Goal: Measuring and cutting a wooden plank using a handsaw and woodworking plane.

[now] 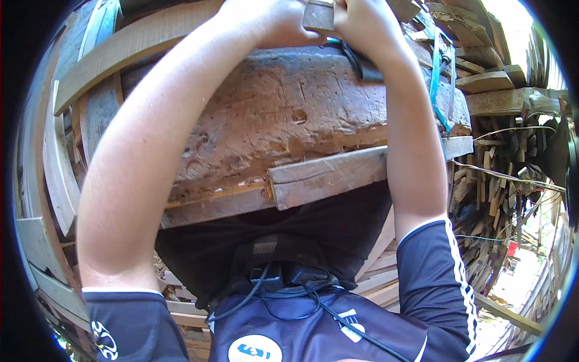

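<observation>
wood block (319, 16): btwn both hands, far side of the workbench (283, 90)
R hand (363, 23): looks gripped on the block's R end
L hand (271, 21): at its L end, fingers cut off, can't tell if closed tbh
plank (338, 175): along bench's near edge
teal-framed tool (435, 78): bench's R end
scrap pile (482, 199): R of bench
</observation>
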Motion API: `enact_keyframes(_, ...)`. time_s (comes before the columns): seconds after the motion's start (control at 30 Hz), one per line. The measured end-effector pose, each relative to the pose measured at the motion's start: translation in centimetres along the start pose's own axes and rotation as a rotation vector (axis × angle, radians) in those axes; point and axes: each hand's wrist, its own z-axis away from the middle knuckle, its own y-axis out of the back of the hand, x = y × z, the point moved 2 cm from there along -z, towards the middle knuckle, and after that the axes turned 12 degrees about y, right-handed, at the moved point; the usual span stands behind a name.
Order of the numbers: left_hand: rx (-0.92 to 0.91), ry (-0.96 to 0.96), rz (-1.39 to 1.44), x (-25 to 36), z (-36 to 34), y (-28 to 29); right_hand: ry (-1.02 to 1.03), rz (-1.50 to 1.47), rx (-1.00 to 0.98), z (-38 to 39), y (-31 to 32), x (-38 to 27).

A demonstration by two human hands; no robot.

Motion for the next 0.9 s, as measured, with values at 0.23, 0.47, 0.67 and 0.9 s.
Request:
enact_keyframes(0.23,-0.172,0.275,-0.290,0.7,-3.3,-3.2,-0.067,0.035,-0.016,-1.4,-1.6,3.5)
enact_keyframes(0.47,-0.134,0.297,-0.229,0.4,-3.1,-2.3,-0.094,-0.360,0.041,3.9,1.5,4.5)
enact_keyframes(0.67,-0.151,0.248,-0.249,1.3,-4.4,-2.7,-0.175,-0.154,0.434,4.4,-0.5,9.1)
enact_keyframes(0.9,-0.176,0.072,-0.267,-3.1,-4.4,-4.9,-0.385,0.149,0.089,1.6,-8.9,11.4)
